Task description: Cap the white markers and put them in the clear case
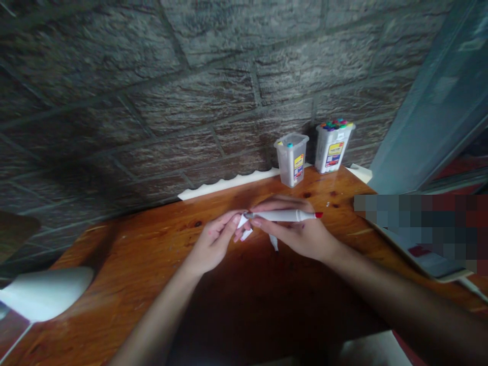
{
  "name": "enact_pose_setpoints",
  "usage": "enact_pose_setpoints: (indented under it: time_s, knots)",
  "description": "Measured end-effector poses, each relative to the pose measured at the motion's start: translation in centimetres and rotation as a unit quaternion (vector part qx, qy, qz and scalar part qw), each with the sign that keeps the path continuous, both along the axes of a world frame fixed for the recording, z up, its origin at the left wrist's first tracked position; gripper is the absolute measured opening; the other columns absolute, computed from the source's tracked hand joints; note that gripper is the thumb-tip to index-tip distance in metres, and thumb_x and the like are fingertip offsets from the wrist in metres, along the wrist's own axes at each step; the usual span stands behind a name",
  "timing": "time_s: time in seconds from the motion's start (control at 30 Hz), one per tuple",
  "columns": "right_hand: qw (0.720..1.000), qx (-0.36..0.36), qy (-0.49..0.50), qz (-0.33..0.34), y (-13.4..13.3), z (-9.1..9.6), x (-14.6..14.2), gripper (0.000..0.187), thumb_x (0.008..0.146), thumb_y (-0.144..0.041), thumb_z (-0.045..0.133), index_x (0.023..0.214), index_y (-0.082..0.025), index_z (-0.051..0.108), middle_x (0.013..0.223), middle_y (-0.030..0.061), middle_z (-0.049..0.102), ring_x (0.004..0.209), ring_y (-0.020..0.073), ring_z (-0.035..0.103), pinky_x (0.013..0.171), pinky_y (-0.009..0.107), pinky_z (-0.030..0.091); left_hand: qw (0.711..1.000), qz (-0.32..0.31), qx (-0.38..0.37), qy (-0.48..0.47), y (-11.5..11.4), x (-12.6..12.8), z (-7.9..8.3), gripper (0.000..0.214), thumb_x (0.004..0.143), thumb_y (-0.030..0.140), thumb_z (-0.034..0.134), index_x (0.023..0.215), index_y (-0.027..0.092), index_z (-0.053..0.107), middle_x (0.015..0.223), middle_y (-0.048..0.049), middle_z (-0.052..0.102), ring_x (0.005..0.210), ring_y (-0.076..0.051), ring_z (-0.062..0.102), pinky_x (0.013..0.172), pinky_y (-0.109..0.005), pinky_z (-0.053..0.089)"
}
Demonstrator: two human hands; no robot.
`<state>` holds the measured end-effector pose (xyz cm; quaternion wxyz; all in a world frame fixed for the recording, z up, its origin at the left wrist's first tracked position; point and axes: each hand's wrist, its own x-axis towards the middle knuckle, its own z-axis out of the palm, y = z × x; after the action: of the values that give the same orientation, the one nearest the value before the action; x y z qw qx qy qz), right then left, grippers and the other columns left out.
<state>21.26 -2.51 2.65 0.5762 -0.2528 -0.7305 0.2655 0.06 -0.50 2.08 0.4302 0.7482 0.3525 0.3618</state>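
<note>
In my right hand (293,229) I grip a white marker (280,216) with a red end pointing right. Its grey end points left, toward my left hand (218,239). The left fingers are closed on a small white piece (242,220), touching or nearly touching the marker's grey end. Whether that piece is paper or a cap, I cannot tell. Another white bit (247,235) shows just below it by the left fingertips. A second white marker (274,243) with a dark end shows partly beneath my right hand, its upper part hidden.
Two clear plastic boxes stand at the wall: one holding a few markers (292,165), the other full of coloured ones (331,150). A scalloped white strip (229,184) runs along the wooden table's (152,244) back edge. A white lamp head (49,292) is left, a partly blurred-out laptop-like object (419,249) right.
</note>
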Motion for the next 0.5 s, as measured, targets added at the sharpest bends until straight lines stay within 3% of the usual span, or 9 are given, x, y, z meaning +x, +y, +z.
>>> enact_pose_setpoints:
  time_s: [0.2, 0.4, 0.5]
  knots:
    - [0.999, 0.037, -0.033, -0.011, -0.3, -0.2, -0.1, 0.021, 0.087, -0.024, 0.067, 0.108, -0.021, 0.071, 0.102, 0.0054, 0.074, 0.093, 0.0175, 0.069, 0.084, 0.031, 0.056, 0.98, -0.004, -0.133, -0.146, -0.2, 0.7, -0.8, 0.032, 0.094, 0.042, 0.054, 0.078, 0.015, 0.058, 0.067, 0.002, 0.041, 0.061, -0.01, 0.039, 0.058, -0.024, 0.037]
    - [0.98, 0.032, -0.005, -0.194, 1.2, -0.1, 1.5, 0.015, 0.087, -0.029, 0.067, 0.098, -0.022, 0.074, 0.101, 0.0064, 0.074, 0.096, 0.021, 0.069, 0.09, 0.037, 0.054, 0.947, 0.0, -0.233, -0.223, -0.9, 1.6, 0.1, 0.036, 0.086, 0.046, 0.065, 0.096, 0.012, 0.071, 0.063, 0.0031, 0.037, 0.058, -0.008, 0.034, 0.056, -0.022, 0.034]
    - [0.98, 0.027, 0.021, -0.196, 1.4, 0.2, 1.7, 0.013, 0.085, -0.029, 0.069, 0.095, -0.022, 0.074, 0.101, 0.0062, 0.075, 0.097, 0.0213, 0.069, 0.092, 0.038, 0.053, 0.945, 0.003, -0.241, -0.222, -0.9, 1.6, 0.2, 0.035, 0.086, 0.046, 0.067, 0.095, 0.012, 0.072, 0.063, 0.0031, 0.037, 0.058, -0.008, 0.035, 0.058, -0.021, 0.035]
